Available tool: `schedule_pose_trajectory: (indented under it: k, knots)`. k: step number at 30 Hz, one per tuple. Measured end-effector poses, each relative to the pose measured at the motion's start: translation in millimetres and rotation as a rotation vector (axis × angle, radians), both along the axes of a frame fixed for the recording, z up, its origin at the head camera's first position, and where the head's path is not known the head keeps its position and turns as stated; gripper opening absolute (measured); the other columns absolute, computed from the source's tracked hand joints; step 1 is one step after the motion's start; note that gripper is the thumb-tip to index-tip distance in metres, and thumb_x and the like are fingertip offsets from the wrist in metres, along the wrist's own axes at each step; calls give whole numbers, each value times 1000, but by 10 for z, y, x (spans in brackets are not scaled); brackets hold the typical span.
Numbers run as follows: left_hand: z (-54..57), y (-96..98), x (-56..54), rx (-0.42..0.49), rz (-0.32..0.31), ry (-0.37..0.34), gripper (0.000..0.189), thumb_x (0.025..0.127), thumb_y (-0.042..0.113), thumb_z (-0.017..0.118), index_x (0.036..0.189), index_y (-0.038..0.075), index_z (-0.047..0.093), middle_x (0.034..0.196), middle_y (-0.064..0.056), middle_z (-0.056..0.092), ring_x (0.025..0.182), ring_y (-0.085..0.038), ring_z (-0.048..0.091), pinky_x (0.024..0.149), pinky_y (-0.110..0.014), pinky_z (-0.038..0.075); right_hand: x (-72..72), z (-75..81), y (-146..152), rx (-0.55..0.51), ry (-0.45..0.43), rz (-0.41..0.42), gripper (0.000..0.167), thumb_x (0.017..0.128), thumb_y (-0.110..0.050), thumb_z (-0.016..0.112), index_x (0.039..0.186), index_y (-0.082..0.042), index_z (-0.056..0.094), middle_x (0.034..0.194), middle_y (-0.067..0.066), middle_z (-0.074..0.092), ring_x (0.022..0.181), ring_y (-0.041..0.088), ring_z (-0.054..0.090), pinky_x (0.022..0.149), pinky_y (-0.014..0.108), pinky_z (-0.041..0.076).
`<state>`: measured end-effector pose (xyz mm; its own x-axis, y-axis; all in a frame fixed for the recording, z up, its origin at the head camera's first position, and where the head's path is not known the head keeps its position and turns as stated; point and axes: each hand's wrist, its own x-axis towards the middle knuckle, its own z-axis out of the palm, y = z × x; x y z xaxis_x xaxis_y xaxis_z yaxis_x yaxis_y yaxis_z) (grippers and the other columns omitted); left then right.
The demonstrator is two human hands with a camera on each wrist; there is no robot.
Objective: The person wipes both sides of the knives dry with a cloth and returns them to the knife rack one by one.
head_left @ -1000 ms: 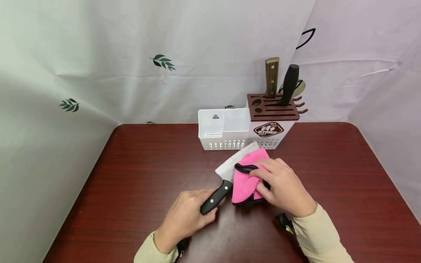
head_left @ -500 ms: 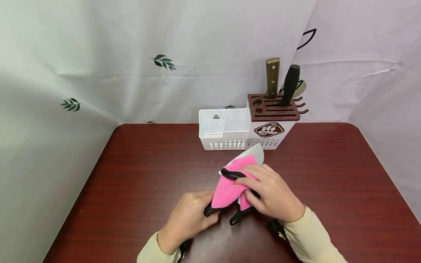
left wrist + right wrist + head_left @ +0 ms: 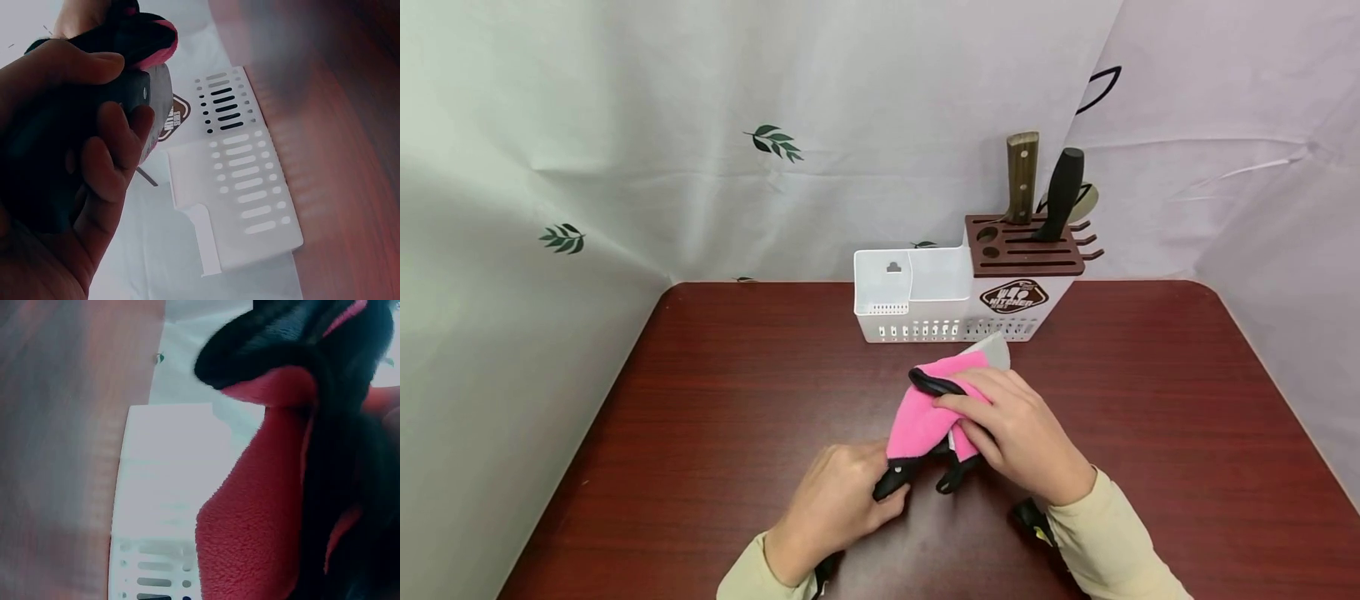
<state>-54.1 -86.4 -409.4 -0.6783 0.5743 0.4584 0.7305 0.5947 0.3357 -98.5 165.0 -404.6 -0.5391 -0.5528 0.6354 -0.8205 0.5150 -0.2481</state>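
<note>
My left hand [image 3: 842,492] grips a kitchen knife by its black riveted handle [image 3: 891,482]. The broad blade [image 3: 997,350] points away to the upper right, and only its far end shows. A pink cloth [image 3: 917,421] with black edging covers the rest of it. Bunched in my right hand [image 3: 1022,433], the cloth lies over the blade and reaches down to the handle. In the left wrist view the fingers [image 3: 106,181] curl round the handle, with a strip of blade [image 3: 161,87] beyond. Pink fleece [image 3: 256,519] and black trim fill much of the right wrist view.
Just past the blade tip stands a white kitchen rack [image 3: 917,321] with a brown slotted top [image 3: 1030,265]. A wooden-handled tool [image 3: 1021,179] and a black-handled one [image 3: 1062,196] stand in its slots. A pale curtain [image 3: 662,125] hangs behind the brown table [image 3: 737,375].
The cloth has slid left across the blade onto the handle's upper end, covering blade that was bare. The knife has shifted slightly right, and my right hand has moved left with the cloth.
</note>
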Motion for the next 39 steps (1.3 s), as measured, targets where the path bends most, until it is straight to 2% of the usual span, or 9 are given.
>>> schedule_pose_trajectory:
  k: [2, 4, 6, 8, 10, 12, 23, 33, 39]
  knots:
    - [-3, 5, 2, -3, -6, -4, 27, 68, 13, 84, 70, 18, 57, 65, 13, 52, 53, -2, 44, 47, -20, 39, -9, -6, 6, -3, 3, -25, 30, 106, -23, 46, 117, -15, 73, 118, 5, 66, 114, 29, 59, 95, 38, 41]
    - [-6, 9, 3, -4, -14, -7, 24, 69, 12, 83, 74, 17, 60, 70, 12, 57, 55, -3, 49, 49, -21, 42, -18, -8, 14, -7, 6, -57, 30, 106, -25, 46, 116, -15, 73, 117, 5, 66, 114, 28, 59, 90, 39, 42]
    - [-8, 8, 6, -6, -21, -8, 20, 70, 13, 82, 85, 14, 68, 81, 9, 67, 64, -4, 61, 55, -23, 49, -26, -8, 25, -9, 2, -89, 29, 106, -25, 47, 116, -14, 73, 115, 5, 66, 113, 28, 60, 88, 40, 44]
    - [-10, 6, 9, -8, -24, -3, 28, 71, 13, 82, 97, 10, 73, 94, 5, 73, 77, -6, 69, 63, -26, 54, -33, -4, 40, -7, -8, -122, 26, 103, -21, 51, 115, -14, 73, 113, 5, 66, 112, 27, 60, 84, 40, 43]
    - [-10, 6, 12, -12, -26, -7, 38, 72, 14, 82, 109, 8, 74, 103, 3, 75, 89, -7, 71, 69, -28, 56, -40, 2, 61, -5, -19, -152, 24, 99, -15, 55, 114, -12, 73, 112, 5, 66, 111, 27, 60, 84, 41, 43]
    - [-9, 4, 16, -11, -27, -13, 42, 73, 14, 82, 113, 6, 73, 106, 2, 75, 92, -7, 71, 71, -28, 57, -47, 11, 84, 0, -27, -182, 25, 94, -11, 59, 114, -12, 73, 111, 6, 66, 111, 27, 59, 85, 42, 43]
    - [-5, -19, 13, 14, -33, -12, 44, 72, 14, 82, 114, 7, 73, 106, 2, 75, 93, -7, 71, 73, -27, 57, -104, 27, 216, -12, -7, -303, 32, 84, 1, 67, 114, -10, 73, 111, 13, 66, 99, 35, 58, 79, 48, 42]
    - [12, -65, -8, 43, -22, -4, 43, 70, 12, 84, 111, 8, 73, 104, 3, 75, 90, -7, 71, 74, -26, 57, -114, 42, 280, 2, -8, -351, 28, 85, 0, 59, 109, -7, 73, 111, 16, 66, 99, 36, 58, 76, 48, 41]
    - [25, -85, -19, 77, 7, -16, 42, 70, 11, 83, 110, 10, 73, 103, 5, 75, 89, -6, 71, 73, -27, 56, -116, 43, 278, 21, -30, -334, 26, 85, -1, 55, 103, -6, 72, 108, 12, 65, 100, 33, 58, 78, 46, 39]
